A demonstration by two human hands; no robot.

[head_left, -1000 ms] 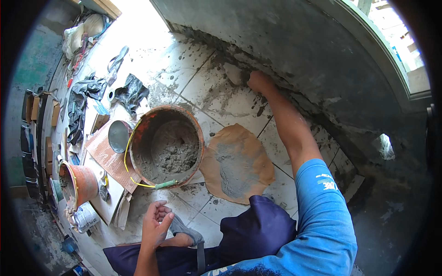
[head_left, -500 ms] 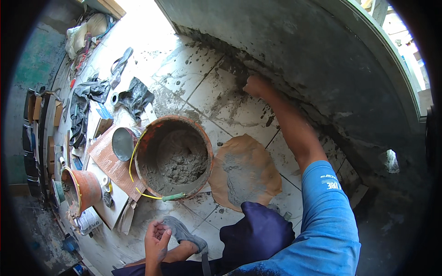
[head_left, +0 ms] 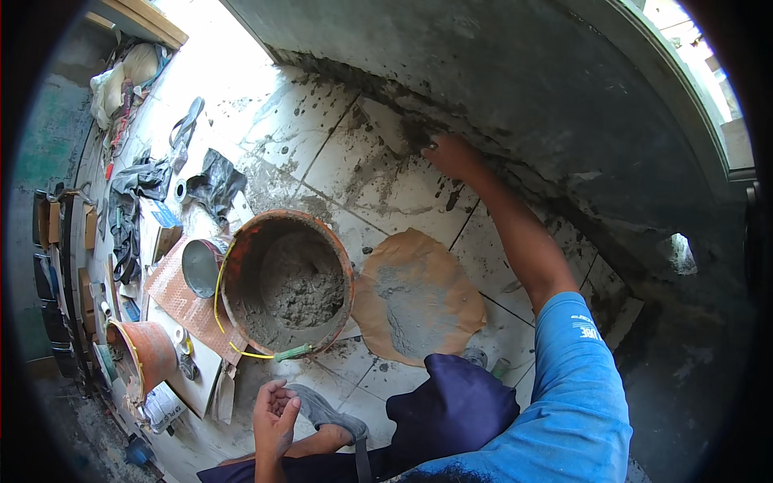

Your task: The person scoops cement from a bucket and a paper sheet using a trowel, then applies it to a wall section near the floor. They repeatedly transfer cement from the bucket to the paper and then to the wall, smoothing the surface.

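My right arm stretches out to the foot of the grey wall (head_left: 515, 88), where my right hand (head_left: 452, 154) is closed low over the tiles. Whatever it grips is too dark and small to make out against the wet cement smears. Near the lower edge my left hand (head_left: 275, 409) hangs half curled, thumb apart, holding nothing, beside a grey shoe (head_left: 326, 409). Between the hands stands a large orange bucket (head_left: 348, 282) with grey mortar (head_left: 302, 286) inside and a yellow handle. Right of it lies a round brown sheet (head_left: 463, 302) dusted with grey powder.
At the left are a small orange bucket (head_left: 157, 354), an open can (head_left: 201, 268), a patterned board (head_left: 169, 282) and black cloth (head_left: 216, 183). A sandal (head_left: 187, 122) lies farther off. Mortar splashes cover the white tiles (head_left: 338, 153) along the wall.
The view has shifted, so bucket and sheet sit a little farther left. My right hand stays low by the wall, slightly lower in view. My left hand has hardly moved.
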